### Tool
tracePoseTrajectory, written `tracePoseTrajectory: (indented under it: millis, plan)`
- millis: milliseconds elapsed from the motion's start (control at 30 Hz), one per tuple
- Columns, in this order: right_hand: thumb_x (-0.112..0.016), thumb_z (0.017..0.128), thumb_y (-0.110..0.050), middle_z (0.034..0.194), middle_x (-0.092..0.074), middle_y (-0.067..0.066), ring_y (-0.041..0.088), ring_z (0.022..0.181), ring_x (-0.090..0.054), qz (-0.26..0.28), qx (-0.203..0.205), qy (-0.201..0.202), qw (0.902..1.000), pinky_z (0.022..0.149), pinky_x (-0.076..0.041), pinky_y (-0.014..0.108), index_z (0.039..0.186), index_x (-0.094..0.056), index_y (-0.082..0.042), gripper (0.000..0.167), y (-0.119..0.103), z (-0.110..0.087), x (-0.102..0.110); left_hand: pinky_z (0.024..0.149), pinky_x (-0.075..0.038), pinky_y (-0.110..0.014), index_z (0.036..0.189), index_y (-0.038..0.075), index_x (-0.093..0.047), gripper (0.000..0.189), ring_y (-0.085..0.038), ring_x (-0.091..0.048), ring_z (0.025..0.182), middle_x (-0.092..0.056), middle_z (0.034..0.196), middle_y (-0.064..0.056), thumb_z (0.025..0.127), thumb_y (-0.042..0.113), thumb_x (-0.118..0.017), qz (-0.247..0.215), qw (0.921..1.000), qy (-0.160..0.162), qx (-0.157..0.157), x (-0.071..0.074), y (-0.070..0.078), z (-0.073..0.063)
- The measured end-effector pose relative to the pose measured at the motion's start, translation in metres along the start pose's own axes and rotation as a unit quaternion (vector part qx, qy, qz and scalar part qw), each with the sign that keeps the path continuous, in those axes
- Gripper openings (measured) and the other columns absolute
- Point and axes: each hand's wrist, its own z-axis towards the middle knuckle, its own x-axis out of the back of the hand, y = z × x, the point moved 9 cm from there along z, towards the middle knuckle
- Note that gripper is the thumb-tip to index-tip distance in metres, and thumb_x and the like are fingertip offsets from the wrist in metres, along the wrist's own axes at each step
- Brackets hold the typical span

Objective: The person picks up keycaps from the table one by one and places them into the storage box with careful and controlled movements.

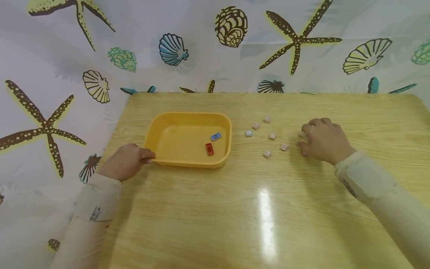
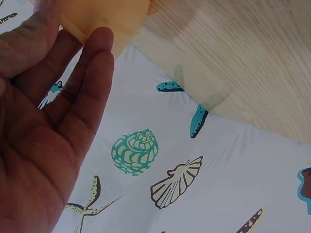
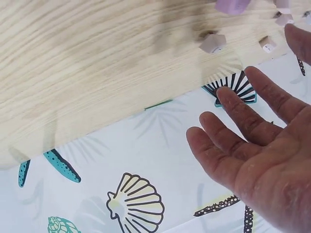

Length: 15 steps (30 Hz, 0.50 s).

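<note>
My left hand (image 1: 125,161) pinches the near left corner of a shallow yellow tray (image 1: 188,164). In the left wrist view, its thumb and fingers meet at the rim of the tray (image 2: 112,19). Inside the tray lie a blue keycap (image 1: 215,136) and a red keycap (image 1: 209,149). My right hand (image 1: 324,142) hovers low over the table at the right, fingers loosely bent and apart. A pale keycap (image 1: 301,133) lies by its fingertips. The right wrist view shows spread fingers with nothing gripped, near a pale keycap (image 3: 214,42) and a purple keycap (image 3: 232,6).
Several small pale keycaps (image 1: 272,136) are scattered between the tray and my right hand, one of them bluish white (image 1: 248,133). The wooden table (image 1: 201,213) ends at the back against a white sheet (image 1: 201,74) printed with shells and starfish, which also hangs along the left.
</note>
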Motion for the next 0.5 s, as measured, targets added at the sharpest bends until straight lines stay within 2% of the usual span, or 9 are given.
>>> tracePoseTrajectory:
  millis: [133, 267, 333, 500]
  plan:
    - [-0.066, 0.085, -0.028, 0.122, -0.057, 0.031, 0.055, 0.110, -0.051, 0.004, -0.008, -0.055, 0.9985, 0.082, -0.046, 0.068, 0.118, -0.063, 0.000, 0.043, 0.006, -0.005, -0.015, 0.072, -0.057, -0.039, 0.101, 0.007, -0.075, 0.017, -0.021, -0.069, 0.077, -0.076, 0.095, -0.007, 0.086, 0.011, -0.068, 0.001, 1.0000, 0.000, 0.005, -0.001, -0.001, -0.001]
    - [-0.061, 0.086, -0.025, 0.125, -0.056, 0.033, 0.056, 0.112, -0.050, 0.004, -0.008, -0.077, 0.9970, 0.084, -0.044, 0.070, 0.119, -0.063, -0.001, 0.041, 0.008, -0.009, -0.024, 0.073, -0.058, -0.039, 0.101, 0.007, -0.075, 0.017, -0.022, -0.070, 0.078, -0.076, 0.096, -0.007, 0.086, 0.011, -0.068, 0.004, 1.0000, 0.001, 0.005, 0.000, 0.000, -0.001]
    - [-0.060, 0.086, -0.023, 0.123, -0.057, 0.033, 0.056, 0.110, -0.051, 0.002, -0.004, -0.073, 0.9973, 0.083, -0.044, 0.070, 0.112, -0.065, -0.001, 0.035, 0.007, -0.010, -0.026, 0.073, -0.058, -0.039, 0.101, 0.007, -0.075, 0.017, -0.022, -0.070, 0.078, -0.076, 0.096, -0.007, 0.086, 0.011, -0.068, 0.003, 1.0000, 0.000, 0.006, 0.000, 0.001, -0.001]
    - [-0.059, 0.084, -0.018, 0.106, -0.064, 0.025, 0.050, 0.096, -0.058, 0.005, 0.008, -0.053, 0.9985, 0.073, -0.048, 0.066, 0.084, -0.067, -0.007, 0.014, 0.006, -0.012, -0.027, 0.073, -0.058, -0.040, 0.101, 0.007, -0.075, 0.017, -0.022, -0.069, 0.078, -0.076, 0.096, -0.008, 0.086, 0.011, -0.068, -0.003, 0.9999, -0.002, 0.013, 0.000, 0.000, -0.001]
